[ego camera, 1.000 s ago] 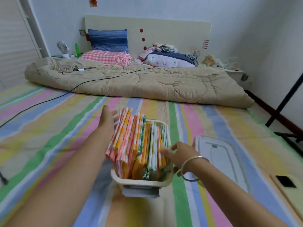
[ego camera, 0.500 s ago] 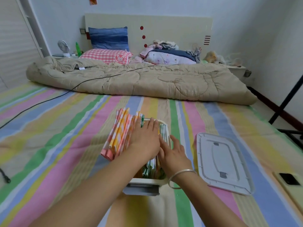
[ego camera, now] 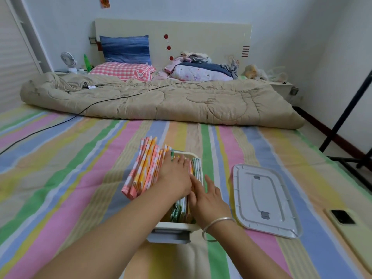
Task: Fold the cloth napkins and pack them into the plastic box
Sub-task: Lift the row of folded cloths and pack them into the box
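Observation:
A white plastic box (ego camera: 171,228) sits on the striped bed sheet in front of me, packed with several folded napkins standing on edge. Pink and orange checked napkins (ego camera: 144,170) fan out over its left rim; green and white ones (ego camera: 196,168) stand at the right. My left hand (ego camera: 175,176) lies flat on top of the napkins, fingers straight, pressing down. My right hand (ego camera: 207,198) rests beside it on the right part of the stack, fingers extended. Both hands hide the middle napkins.
The box's white lid (ego camera: 263,200) lies upside down on the sheet to the right. A phone (ego camera: 350,226) lies at the far right edge. A beige quilt (ego camera: 161,101), pillows and a black cable (ego camera: 60,123) lie farther back.
My left hand left the side of the stack and came down flat on top of it. My right hand moved from the front of the napkins onto their top. The leaning stack sits lower.

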A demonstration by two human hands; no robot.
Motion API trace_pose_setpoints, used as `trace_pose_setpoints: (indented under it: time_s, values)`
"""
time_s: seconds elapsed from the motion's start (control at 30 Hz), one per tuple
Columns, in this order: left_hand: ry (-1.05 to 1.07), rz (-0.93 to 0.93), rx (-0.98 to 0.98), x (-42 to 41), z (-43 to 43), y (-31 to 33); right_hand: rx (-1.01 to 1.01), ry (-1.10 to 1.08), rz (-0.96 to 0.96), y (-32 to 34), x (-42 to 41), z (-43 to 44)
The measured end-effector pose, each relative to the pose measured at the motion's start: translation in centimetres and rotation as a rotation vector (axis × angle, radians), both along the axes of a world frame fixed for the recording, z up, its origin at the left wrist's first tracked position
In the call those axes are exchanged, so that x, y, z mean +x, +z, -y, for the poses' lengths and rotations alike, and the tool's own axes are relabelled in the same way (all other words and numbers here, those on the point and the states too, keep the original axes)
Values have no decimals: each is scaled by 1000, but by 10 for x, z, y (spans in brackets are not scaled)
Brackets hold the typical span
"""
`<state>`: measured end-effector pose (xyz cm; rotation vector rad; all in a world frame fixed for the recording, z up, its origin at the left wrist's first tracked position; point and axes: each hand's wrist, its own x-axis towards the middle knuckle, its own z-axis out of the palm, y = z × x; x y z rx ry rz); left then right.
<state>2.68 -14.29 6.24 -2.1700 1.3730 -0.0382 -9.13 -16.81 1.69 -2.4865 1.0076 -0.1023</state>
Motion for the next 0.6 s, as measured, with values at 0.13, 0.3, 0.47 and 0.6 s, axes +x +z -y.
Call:
trace_pose_setpoints:
  time_s: [0.13,0.3,0.47,0.6]
  values:
    - [-12,-122,-239,4,-15,7,-9,-4,-61,11,6,-1]
    - [67,-240,-679,7,-35,4,-191,-172,-66,32,25,-4]
    - [162,-244,-649,19,-33,7,-243,-228,-93,42,47,-1]
    - [247,-213,-527,23,-18,13,-226,-243,-40,35,45,3]
